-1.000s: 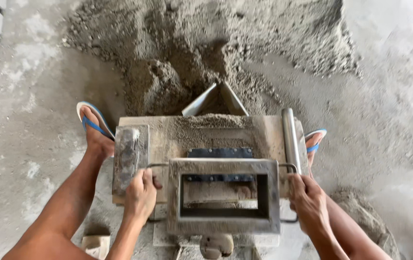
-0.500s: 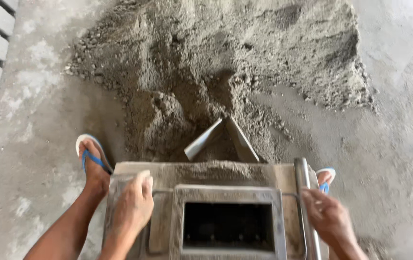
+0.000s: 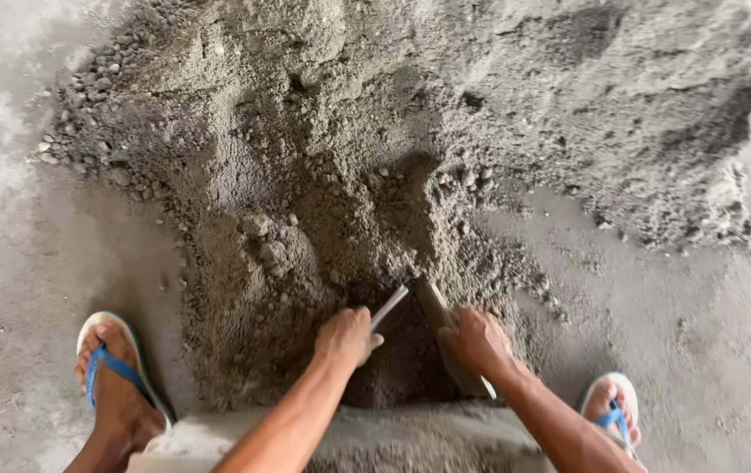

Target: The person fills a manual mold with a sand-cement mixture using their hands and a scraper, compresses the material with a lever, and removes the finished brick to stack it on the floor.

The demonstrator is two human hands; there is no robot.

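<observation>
A large heap of grey sandy mix [image 3: 410, 149] covers the concrete floor ahead of me. At its near edge a metal scoop [image 3: 424, 315] with two angled side walls is dug into the mix. My left hand [image 3: 345, 335] grips the scoop's left wall and my right hand [image 3: 474, 340] grips its right wall. Just below my forearms lies the mix-covered top of a metal block mould [image 3: 410, 438], only its far edge showing.
My left foot [image 3: 117, 394] and right foot [image 3: 610, 412], both in blue-strapped white sandals, stand on either side of the mould. Bare concrete floor [image 3: 34, 245] lies to the left and right of the heap.
Both hands left the mould's frame and reached forward onto the scoop. The view tilted up, so the mould has dropped almost out of sight.
</observation>
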